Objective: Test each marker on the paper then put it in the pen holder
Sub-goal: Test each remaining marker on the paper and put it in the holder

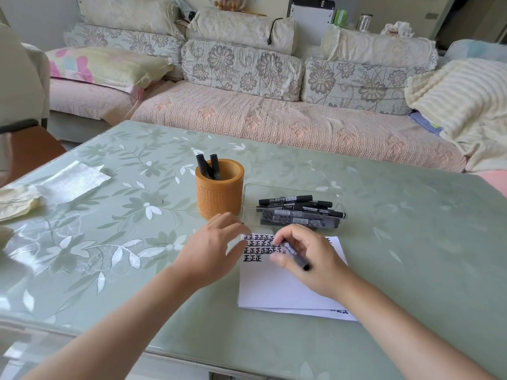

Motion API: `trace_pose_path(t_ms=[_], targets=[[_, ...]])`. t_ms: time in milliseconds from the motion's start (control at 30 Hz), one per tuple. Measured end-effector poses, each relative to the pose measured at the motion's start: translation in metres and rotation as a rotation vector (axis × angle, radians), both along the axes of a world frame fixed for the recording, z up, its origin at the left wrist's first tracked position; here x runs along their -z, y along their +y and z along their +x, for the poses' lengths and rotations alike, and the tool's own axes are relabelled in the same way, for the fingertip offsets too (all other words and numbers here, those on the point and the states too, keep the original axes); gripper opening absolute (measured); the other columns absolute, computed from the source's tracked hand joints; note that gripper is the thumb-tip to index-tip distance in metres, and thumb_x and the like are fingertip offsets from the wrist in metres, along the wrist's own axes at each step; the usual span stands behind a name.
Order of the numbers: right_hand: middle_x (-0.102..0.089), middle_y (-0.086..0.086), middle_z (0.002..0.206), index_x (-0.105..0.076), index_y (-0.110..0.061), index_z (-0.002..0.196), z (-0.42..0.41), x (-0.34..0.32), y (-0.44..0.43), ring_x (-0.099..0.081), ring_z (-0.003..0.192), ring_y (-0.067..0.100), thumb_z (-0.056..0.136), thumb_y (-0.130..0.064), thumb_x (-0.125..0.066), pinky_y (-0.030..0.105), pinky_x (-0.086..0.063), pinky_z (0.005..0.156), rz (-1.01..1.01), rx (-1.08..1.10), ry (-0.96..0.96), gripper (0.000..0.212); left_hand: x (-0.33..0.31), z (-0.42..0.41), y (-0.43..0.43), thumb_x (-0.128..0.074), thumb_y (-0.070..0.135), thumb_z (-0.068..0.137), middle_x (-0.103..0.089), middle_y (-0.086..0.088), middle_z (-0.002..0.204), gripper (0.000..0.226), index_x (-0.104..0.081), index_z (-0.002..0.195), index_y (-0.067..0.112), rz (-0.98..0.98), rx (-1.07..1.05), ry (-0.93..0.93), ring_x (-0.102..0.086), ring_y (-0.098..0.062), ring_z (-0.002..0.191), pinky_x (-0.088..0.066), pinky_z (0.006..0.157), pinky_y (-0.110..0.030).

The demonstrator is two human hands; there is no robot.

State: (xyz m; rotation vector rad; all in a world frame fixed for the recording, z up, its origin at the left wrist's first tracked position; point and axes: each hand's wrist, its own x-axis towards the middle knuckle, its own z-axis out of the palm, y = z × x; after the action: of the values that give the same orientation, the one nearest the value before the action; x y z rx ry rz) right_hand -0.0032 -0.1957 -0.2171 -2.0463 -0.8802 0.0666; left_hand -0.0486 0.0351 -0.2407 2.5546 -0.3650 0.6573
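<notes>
Counter (397, 270): paper (274, 286) just short of pen holder (219, 193); left hand (216, 245), fingers loose and empty, is nearer it; right hand (315, 250) pinches marker (295, 255) over paper, long axis slanting up-left toward holder.

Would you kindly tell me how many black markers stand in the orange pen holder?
2. Both stick out of the orange cylindrical pen holder at its far left side: the left marker leans left, the right marker stands beside it. Others lower inside could be hidden.
</notes>
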Motion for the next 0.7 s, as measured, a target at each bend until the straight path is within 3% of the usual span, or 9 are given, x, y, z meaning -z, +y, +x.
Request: trace_pose_path(t_ms=[67,200,333,567,700], targets=[[-0.062,-0.011,0.083,-0.063,-0.028,0.091,-0.005,0.003,0.004,-0.058,0.072,0.012,0.089,-0.027,-0.063,0.027,-0.048,0.066,0.097,0.011,0.128,0.003,0.001,-0.008,-0.002,-0.062,0.029,0.088,-0.056,0.008,0.095,0.011,-0.068,0.097,0.025,0.003,0.115,0.023,-0.055,-0.011,0.09,-0.044,0.071,-0.022],[-0.068,-0.001,0.08,-0.068,-0.027,0.094,-0.006,0.012,0.012,-0.059,0.061,0.018,0.084,-0.021,-0.06,0.026,-0.043,0.05,0.236,0.11,0.353,0.014,0.007,-0.02,-0.004,-0.068,0.043,0.081,-0.057,0.01,0.1,0.025,-0.069,0.101,0.028,0.034,0.203,0.102,-0.054,-0.009,0.093,-0.043,0.075,-0.02],[-0.061,0.001,0.061,-0.067,-0.019,0.077,-0.004,0.019,0.019,-0.05,0.047,0.017,0.083,0.002,-0.066,0.027,-0.041,0.048,0.283,0.192,0.413,0.022,0.011,-0.023,-0.005,-0.07,0.048,0.078,-0.059,0.011,0.1,0.028,-0.068,0.098,0.027,0.03,0.22,0.109,-0.053,-0.01,0.092,-0.047,0.074,-0.029],[-0.054,0.001,0.049,-0.056,-0.005,0.071,-0.004,0.024,0.02,-0.044,0.041,0.017,0.081,-0.003,-0.07,0.024,-0.034,0.045,0.181,0.217,0.378,0.017,0.015,-0.028,-0.005,-0.068,0.046,0.082,-0.06,0.014,0.09,0.018,-0.071,0.087,0.028,0.043,0.214,0.061,-0.053,-0.008,0.086,-0.047,0.07,-0.025],[-0.054,-0.003,0.048,-0.056,-0.009,0.069,-0.003,0.026,0.019,-0.043,0.042,0.014,0.081,-0.002,-0.07,0.022,-0.033,0.045,0.172,0.21,0.366,0.02,0.018,-0.032,-0.004,-0.066,0.044,0.085,-0.06,0.014,0.092,0.016,-0.073,0.09,0.03,0.037,0.221,0.061,-0.055,-0.009,0.086,-0.049,0.069,-0.028]])
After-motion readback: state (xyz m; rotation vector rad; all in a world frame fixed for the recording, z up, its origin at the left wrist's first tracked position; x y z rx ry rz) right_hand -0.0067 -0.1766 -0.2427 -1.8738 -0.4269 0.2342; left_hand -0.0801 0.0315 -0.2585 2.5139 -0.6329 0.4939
